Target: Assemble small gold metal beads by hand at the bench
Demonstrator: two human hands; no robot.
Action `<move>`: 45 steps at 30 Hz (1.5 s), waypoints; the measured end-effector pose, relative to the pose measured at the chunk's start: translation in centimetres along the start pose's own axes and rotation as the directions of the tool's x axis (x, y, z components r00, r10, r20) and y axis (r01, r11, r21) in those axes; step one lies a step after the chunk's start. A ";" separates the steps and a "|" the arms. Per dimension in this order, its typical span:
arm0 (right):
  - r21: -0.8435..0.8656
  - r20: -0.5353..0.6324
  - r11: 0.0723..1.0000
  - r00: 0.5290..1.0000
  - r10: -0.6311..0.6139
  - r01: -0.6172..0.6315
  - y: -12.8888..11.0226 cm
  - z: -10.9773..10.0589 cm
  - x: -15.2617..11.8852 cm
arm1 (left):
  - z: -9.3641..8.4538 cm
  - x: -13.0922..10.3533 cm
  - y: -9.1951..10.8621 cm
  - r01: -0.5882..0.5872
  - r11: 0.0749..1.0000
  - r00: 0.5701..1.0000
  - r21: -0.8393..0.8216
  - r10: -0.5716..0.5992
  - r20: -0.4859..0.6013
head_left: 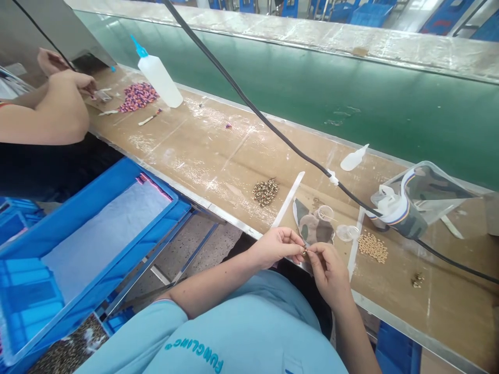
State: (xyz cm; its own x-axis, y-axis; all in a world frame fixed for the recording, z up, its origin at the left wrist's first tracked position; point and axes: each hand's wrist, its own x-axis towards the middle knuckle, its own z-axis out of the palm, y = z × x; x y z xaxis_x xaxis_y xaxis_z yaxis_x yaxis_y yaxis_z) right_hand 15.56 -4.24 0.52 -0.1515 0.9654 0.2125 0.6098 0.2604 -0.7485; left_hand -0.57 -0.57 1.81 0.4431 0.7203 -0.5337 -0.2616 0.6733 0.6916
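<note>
My left hand (280,246) and my right hand (328,267) meet at the table's front edge, fingertips pinched together. Between them is a tiny dark-and-gold piece (304,252), too small to make out fully. Just beyond lies a camouflage cloth (312,226) with a small clear round cup (325,213) on it. Another clear cup (346,232) rests to its right, beside a pile of small tan beads (373,246). To the left is a heap of dark-and-gold pieces (265,192); a smaller cluster (417,280) sits at far right.
A black cable (249,101) crosses above the table. A camouflage-patterned bag (413,221) stands right, near a white scraper (354,158). Leftward are a white bottle (160,80), a pink-and-purple pile (139,97), a co-worker's arms (58,101) and a blue crate (93,208).
</note>
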 end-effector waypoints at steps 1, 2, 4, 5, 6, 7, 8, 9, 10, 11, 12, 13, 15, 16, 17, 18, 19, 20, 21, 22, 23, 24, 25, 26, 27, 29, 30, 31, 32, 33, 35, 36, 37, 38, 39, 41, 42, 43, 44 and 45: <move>0.001 0.002 1.000 1.000 0.004 -0.004 0.0 0.0 0.0 | 0.0 0.0 0.0 -0.001 1.000 1.000 0.003 0.001 0.004; 0.001 0.001 1.000 1.000 0.009 -0.009 0.0 0.0 0.0 | 0.0 0.0 0.0 -0.001 1.000 1.000 0.005 0.001 0.008; -0.003 -0.007 1.000 1.000 0.018 -0.018 -0.1 0.1 -0.1 | -0.1 0.0 -0.1 0.003 1.000 1.000 0.005 -0.003 0.012; -0.007 -0.012 1.000 1.000 0.018 -0.018 -0.1 0.2 -0.1 | -0.1 0.1 -0.1 0.005 1.000 1.000 0.003 -0.005 0.011; -0.012 -0.017 1.000 1.000 0.014 -0.015 -0.2 0.2 -0.1 | -0.1 0.1 -0.2 0.007 1.000 1.000 0.001 -0.007 0.010; -0.017 -0.022 1.000 1.000 0.008 -0.008 -0.2 0.3 -0.1 | -0.1 0.1 -0.2 0.007 1.000 1.000 0.000 -0.007 0.008; -0.022 -0.027 1.000 1.000 0.002 -0.002 -0.2 0.3 -0.1 | -0.2 0.1 -0.2 0.007 1.000 1.000 0.000 -0.007 0.006; -0.027 -0.028 1.000 1.000 -0.002 0.002 -0.2 0.3 -0.2 | -0.2 0.1 -0.2 0.007 1.000 1.000 0.000 -0.007 0.004; -0.031 -0.030 1.000 1.000 -0.003 0.002 -0.2 0.4 -0.2 | -0.2 0.1 -0.2 0.006 1.000 1.000 0.000 -0.006 0.001; -0.034 -0.030 0.999 1.000 -0.002 0.001 -0.2 0.4 -0.2 | -0.1 0.1 -0.2 0.005 1.000 1.000 -0.001 -0.005 -0.001; -0.036 -0.028 0.999 1.000 0.002 -0.003 -0.2 0.4 -0.3 | -0.1 0.1 -0.2 0.005 1.000 1.000 -0.003 -0.005 -0.003; -0.039 -0.029 0.999 1.000 0.005 -0.006 -0.2 0.4 -0.3 | -0.1 0.1 -0.2 0.006 1.000 1.000 -0.004 -0.006 -0.003; -0.043 -0.034 0.999 0.999 0.005 -0.007 -0.2 0.4 -0.3 | -0.1 0.1 -0.2 0.007 1.000 1.000 -0.010 -0.007 -0.007; -0.045 -0.036 0.999 0.999 0.004 -0.006 -0.2 0.4 -0.3 | -0.1 0.1 -0.2 0.008 1.000 1.000 -0.012 -0.008 -0.008; -0.047 -0.037 0.999 0.999 0.004 -0.006 -0.2 0.4 -0.3 | -0.1 0.1 -0.2 0.010 1.000 1.000 -0.013 -0.010 -0.009; -0.049 -0.039 0.999 0.999 0.004 -0.006 -0.2 0.4 -0.3 | -0.1 0.1 -0.2 0.011 1.000 1.000 -0.013 -0.011 -0.011; -0.048 -0.041 0.999 0.999 0.004 -0.006 -0.2 0.4 -0.3 | 0.0 0.1 -0.2 0.010 1.000 1.000 -0.013 -0.010 -0.012; -0.046 -0.043 0.999 0.999 0.004 -0.006 -0.2 0.5 -0.3 | 0.0 0.1 -0.2 0.007 1.000 1.000 -0.013 -0.007 -0.012; -0.043 -0.046 0.999 0.999 0.005 -0.007 -0.2 0.5 -0.3 | 0.0 0.1 -0.2 0.003 1.000 1.000 -0.012 -0.003 -0.010; -0.041 -0.048 0.999 0.999 0.007 -0.009 -0.1 0.5 -0.4 | 0.0 0.1 -0.2 -0.002 1.000 1.000 -0.012 0.002 -0.008; -0.040 -0.050 0.999 0.999 0.012 -0.014 -0.1 0.5 -0.4 | 0.0 0.0 -0.2 -0.006 1.000 1.000 -0.011 0.006 -0.005; -0.039 -0.052 0.999 0.999 0.016 -0.018 -0.1 0.5 -0.4 | 0.0 0.0 -0.2 -0.007 1.000 1.000 -0.011 0.007 -0.002; -0.037 -0.054 0.999 0.998 0.021 -0.023 -0.1 0.5 -0.5 | -0.1 0.0 -0.1 -0.005 1.000 1.000 -0.011 0.005 0.000; -0.034 -0.057 0.999 0.998 0.027 -0.029 -0.1 0.5 -0.5 | -0.1 0.0 -0.1 0.000 1.000 1.000 -0.013 0.000 0.003; -0.027 -0.059 0.999 0.998 0.034 -0.035 -0.1 0.5 -0.5 | -0.1 0.0 -0.1 0.006 1.000 1.000 -0.017 -0.006 0.006; -0.002 -0.059 0.998 0.997 0.057 -0.057 -0.2 0.5 -0.6 | -0.2 0.0 -0.1 0.020 0.999 1.000 -0.028 -0.019 0.016; 0.017 -0.058 0.997 0.996 0.075 -0.074 -0.3 0.5 -0.6 | -0.3 0.1 -0.1 0.026 0.999 0.999 -0.036 -0.025 0.023; 0.041 -0.055 0.995 0.994 0.095 -0.093 -0.5 0.5 -0.5 | -0.3 0.1 -0.1 0.033 0.998 0.999 -0.047 -0.031 0.032; 0.068 -0.049 0.991 0.992 0.118 -0.115 -0.6 0.5 -0.5 | -0.4 0.2 0.0 0.039 0.997 0.998 -0.059 -0.037 0.041; 0.098 -0.040 0.985 0.989 0.145 -0.140 -0.7 0.5 -0.5 | -0.5 0.2 0.0 0.046 0.996 0.998 -0.072 -0.043 0.050; 0.156 -0.016 0.966 0.978 0.209 -0.204 -1.1 0.5 -0.4 | -0.5 0.2 0.0 0.063 0.994 0.996 -0.092 -0.057 0.064; 0.190 0.003 0.951 0.969 0.246 -0.242 -1.3 0.4 -0.3 | -0.6 0.2 0.1 0.071 0.993 0.996 -0.098 -0.065 0.068; 0.229 0.027 0.932 0.958 0.284 -0.283 -1.4 0.4 -0.2 | -0.6 0.2 0.2 0.082 0.991 0.995 -0.105 -0.075 0.071; 0.273 0.054 0.906 0.946 0.321 -0.323 -1.6 0.3 -0.2 | -0.6 0.2 0.2 0.092 0.990 0.994 -0.111 -0.084 0.072; 0.318 0.084 0.876 0.931 0.354 -0.362 -1.7 0.3 -0.1 | -0.5 0.2 0.3 0.101 0.988 0.993 -0.116 -0.093 0.073; 0.397 0.140 0.813 0.903 0.406 -0.427 -1.9 0.2 0.0 | -0.5 0.2 0.5 0.116 0.985 0.992 -0.126 -0.107 0.073; 0.424 0.156 0.787 0.892 0.424 -0.449 -2.0 0.2 0.1 | -0.5 0.2 0.6 0.121 0.984 0.991 -0.128 -0.112 0.074; 0.443 0.166 0.768 0.884 0.437 -0.463 -2.1 0.3 0.1 | -0.4 0.2 0.6 0.123 0.984 0.991 -0.130 -0.114 0.074; 0.455 0.170 0.755 0.879 0.446 -0.472 -2.1 0.3 0.1 | -0.4 0.2 0.7 0.124 0.984 0.991 -0.131 -0.115 0.073; 0.461 0.170 0.749 0.876 0.452 -0.476 -2.1 0.3 0.1 | -0.4 0.2 0.7 0.126 0.983 0.990 -0.131 -0.117 0.074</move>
State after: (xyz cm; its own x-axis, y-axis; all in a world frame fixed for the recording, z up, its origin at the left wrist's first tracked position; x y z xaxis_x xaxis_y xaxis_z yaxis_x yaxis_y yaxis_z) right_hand 14.02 -4.66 1.93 0.0105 0.9657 -0.2593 0.1702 -0.2573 -0.9512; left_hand -1.01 0.15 1.94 0.5330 0.6219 -0.5737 -0.3136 0.7750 0.5487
